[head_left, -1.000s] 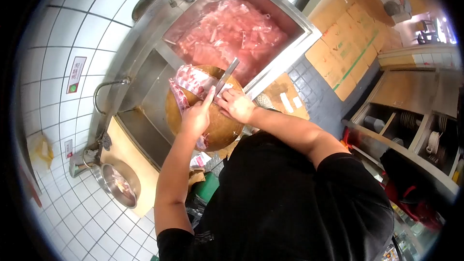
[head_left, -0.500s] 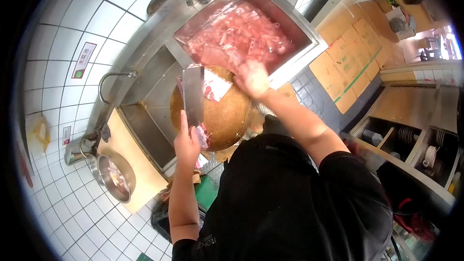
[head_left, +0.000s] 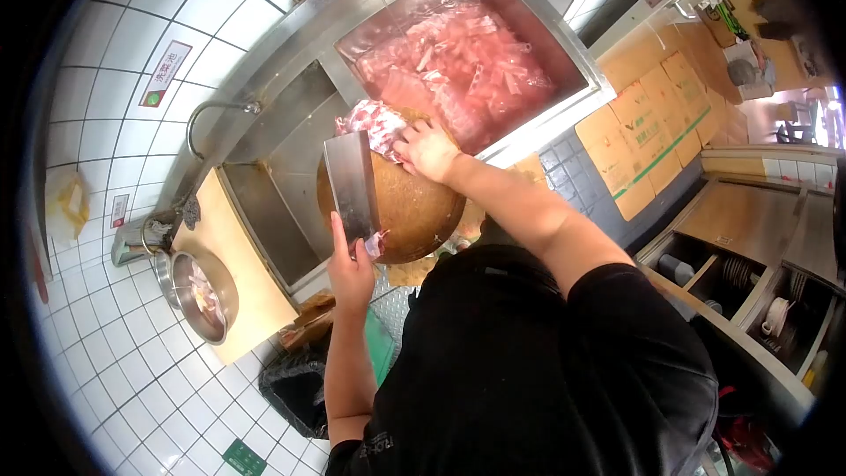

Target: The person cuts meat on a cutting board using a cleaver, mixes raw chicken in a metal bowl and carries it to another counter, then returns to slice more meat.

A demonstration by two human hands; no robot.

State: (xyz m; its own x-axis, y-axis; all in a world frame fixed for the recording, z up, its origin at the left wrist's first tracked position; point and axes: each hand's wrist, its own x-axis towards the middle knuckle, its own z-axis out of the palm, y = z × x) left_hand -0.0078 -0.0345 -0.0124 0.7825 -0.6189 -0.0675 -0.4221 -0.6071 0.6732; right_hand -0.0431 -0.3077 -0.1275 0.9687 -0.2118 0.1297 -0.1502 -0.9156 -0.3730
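My left hand (head_left: 350, 275) is closed round the handle of a broad-bladed cleaver (head_left: 352, 185), whose blade lies across the left part of a round wooden chopping block (head_left: 419, 216). At the block's far edge sits a piece of red and white bony meat (head_left: 374, 122). My right hand (head_left: 428, 152) grips the meat's right side, fingers bent over it, just right of the blade. A small meat scrap (head_left: 375, 245) lies near the cleaver handle. The underside of the held meat is hidden.
Beyond the block, a steel sink (head_left: 577, 62) holds reddish water and many cut meat pieces (head_left: 458, 70). A second sink basin (head_left: 304, 137) is at left. A steel bowl (head_left: 231, 286) with pale pieces stands on a wooden board (head_left: 256, 269). Cardboard (head_left: 639, 137) covers floor at right.
My right hand has moved left from the block's sink-side edge onto the meat. The meat now sits bunched at the far edge, turned from before. The cleaver stays in my left hand.
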